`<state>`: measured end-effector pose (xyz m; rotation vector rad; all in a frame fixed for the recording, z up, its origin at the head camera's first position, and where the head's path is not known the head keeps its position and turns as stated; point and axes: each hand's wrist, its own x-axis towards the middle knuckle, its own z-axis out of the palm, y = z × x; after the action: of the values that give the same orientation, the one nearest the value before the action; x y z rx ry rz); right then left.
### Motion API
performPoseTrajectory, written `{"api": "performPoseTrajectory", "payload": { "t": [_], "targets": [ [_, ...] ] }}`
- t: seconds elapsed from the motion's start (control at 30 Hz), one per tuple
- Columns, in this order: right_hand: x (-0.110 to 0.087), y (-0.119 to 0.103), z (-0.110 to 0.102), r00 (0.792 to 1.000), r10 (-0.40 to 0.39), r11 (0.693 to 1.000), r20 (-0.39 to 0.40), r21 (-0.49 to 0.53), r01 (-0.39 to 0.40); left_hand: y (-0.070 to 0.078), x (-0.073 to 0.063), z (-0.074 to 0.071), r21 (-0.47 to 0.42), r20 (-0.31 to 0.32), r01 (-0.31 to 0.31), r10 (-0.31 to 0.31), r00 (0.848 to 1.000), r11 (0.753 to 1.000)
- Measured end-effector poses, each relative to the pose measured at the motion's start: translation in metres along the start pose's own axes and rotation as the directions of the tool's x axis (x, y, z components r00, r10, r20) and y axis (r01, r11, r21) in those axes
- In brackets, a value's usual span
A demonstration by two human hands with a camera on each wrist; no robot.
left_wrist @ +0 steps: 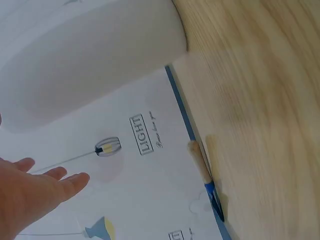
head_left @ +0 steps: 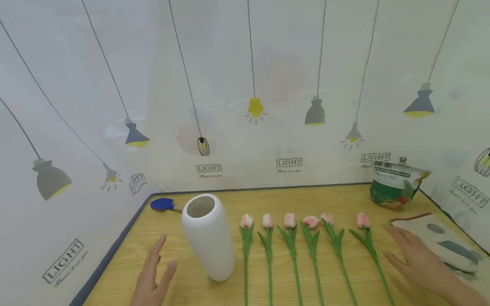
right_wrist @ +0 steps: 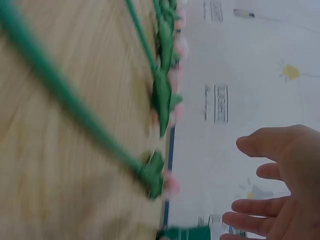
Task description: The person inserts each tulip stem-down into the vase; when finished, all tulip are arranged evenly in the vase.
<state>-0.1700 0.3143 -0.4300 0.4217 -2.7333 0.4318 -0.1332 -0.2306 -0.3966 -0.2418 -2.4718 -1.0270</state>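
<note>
A tall white vase [head_left: 209, 238] stands upright on the wooden table, left of a row of several pink tulips [head_left: 289, 221] with green stems. My left hand [head_left: 153, 272] hovers just left of the vase, fingers spread and apart from it; the left wrist view shows the hand [left_wrist: 37, 192] holding nothing. On the other side, my right hand [head_left: 419, 259] is over the table, right of the last tulip [head_left: 363, 221], and grips nothing. In the right wrist view the fingers of the right hand [right_wrist: 280, 185] are extended, with a blurred tulip stem [right_wrist: 75, 100] nearby.
Behind the vase lies a small shovel with a blue blade [head_left: 162, 204] and wooden handle. At the back right stands a green and white pouch [head_left: 396, 187] with a cap. A patterned cloth item [head_left: 440, 242] lies beyond my right hand. Walls printed with lamps surround the table.
</note>
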Motion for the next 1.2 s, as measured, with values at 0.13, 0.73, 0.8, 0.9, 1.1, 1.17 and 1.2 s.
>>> {"api": "performPoseTrajectory", "payload": {
  "t": [0.13, 0.73, 0.8, 0.9, 1.1, 1.17, 1.2],
  "targets": [
    [0.022, -0.036, 0.007, 0.999, -0.045, 0.994, -0.022, 0.100, 0.047, 0.017, 0.000, 0.010, -0.189, -0.087, -0.098, 0.083, 0.993, 0.977],
    [0.135, -0.224, 0.104, 0.902, -0.326, 0.848, 0.283, 0.510, 0.146, 0.020, 0.018, 0.066, -0.232, -0.296, -0.260, 0.187, 0.937, 0.937],
    [0.138, -0.235, 0.116, 0.908, -0.302, 0.870, 0.292, 0.474, 0.137, 0.019, 0.018, 0.068, -0.203, -0.291, -0.234, 0.170, 0.942, 0.951],
    [0.140, -0.247, 0.133, 0.932, -0.230, 0.909, 0.280, 0.403, 0.104, 0.020, 0.018, 0.070, -0.159, -0.291, -0.200, 0.147, 0.945, 0.967],
    [0.138, -0.252, 0.152, 0.982, -0.083, 0.943, 0.168, 0.333, 0.022, 0.021, 0.019, 0.075, -0.119, -0.324, -0.206, 0.159, 0.933, 0.971],
    [0.137, -0.253, 0.154, 0.986, -0.037, 0.934, 0.165, 0.356, -0.024, 0.020, 0.019, 0.075, -0.098, -0.335, -0.211, 0.167, 0.927, 0.972],
    [0.136, -0.255, 0.155, 0.986, -0.014, 0.930, 0.165, 0.364, -0.048, 0.020, 0.019, 0.075, -0.082, -0.343, -0.214, 0.174, 0.923, 0.973]
  ]
}}
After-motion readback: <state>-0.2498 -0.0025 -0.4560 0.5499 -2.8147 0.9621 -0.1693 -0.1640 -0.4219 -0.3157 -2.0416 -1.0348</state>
